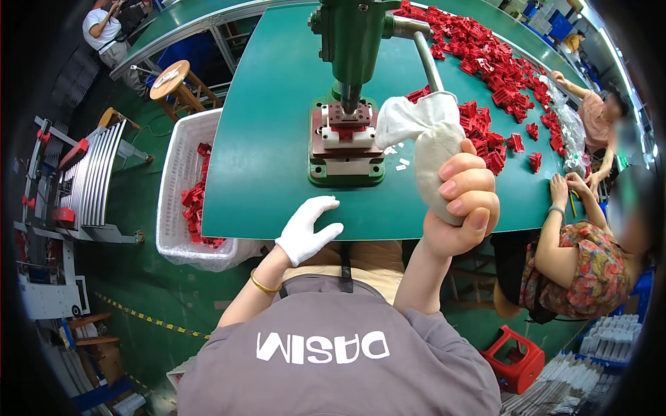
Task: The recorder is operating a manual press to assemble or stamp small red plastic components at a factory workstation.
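A green hand press [350, 41] stands on the green table [270, 139], its ram down over a brown die block [345, 132] that holds a red and white part. My right hand [463, 197], bare, grips the press lever's cloth-wrapped handle [430, 149], pulled down toward me. My left hand [306, 227], in a white glove, rests open at the table's near edge, below and left of the die. Small white bits [399, 158] lie beside the die's right side.
A heap of red plastic parts [492, 62] covers the table's right and far side. A white basket [182, 180] with red parts hangs at the table's left. Another person [576, 249] sits at the right, hands on the table. A wooden stool [170, 78] stands far left.
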{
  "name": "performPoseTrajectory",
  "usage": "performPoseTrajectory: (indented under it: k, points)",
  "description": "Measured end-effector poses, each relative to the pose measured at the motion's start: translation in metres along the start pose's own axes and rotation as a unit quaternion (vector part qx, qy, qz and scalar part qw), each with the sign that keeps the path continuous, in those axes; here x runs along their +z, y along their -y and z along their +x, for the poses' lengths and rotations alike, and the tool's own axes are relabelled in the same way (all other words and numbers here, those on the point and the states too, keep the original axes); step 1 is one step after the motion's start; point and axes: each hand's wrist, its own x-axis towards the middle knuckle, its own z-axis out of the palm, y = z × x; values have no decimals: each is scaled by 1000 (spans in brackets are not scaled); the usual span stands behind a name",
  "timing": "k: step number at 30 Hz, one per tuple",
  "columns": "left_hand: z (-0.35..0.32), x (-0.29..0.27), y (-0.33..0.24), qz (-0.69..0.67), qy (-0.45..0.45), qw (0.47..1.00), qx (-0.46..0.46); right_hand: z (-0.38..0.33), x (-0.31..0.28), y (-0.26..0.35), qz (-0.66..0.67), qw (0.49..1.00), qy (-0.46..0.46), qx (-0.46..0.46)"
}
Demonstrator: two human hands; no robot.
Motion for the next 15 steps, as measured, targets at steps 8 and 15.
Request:
performPoseTrajectory:
  k: [8, 15]
  points:
    - [-2, -3, -1, 18, -7, 1000, 9, -13, -1, -4, -13, 1000, 0, 14]
    - [35, -26, -9, -9, -65, 997, -28, 103, -1, 12, -166, 985, -6, -57]
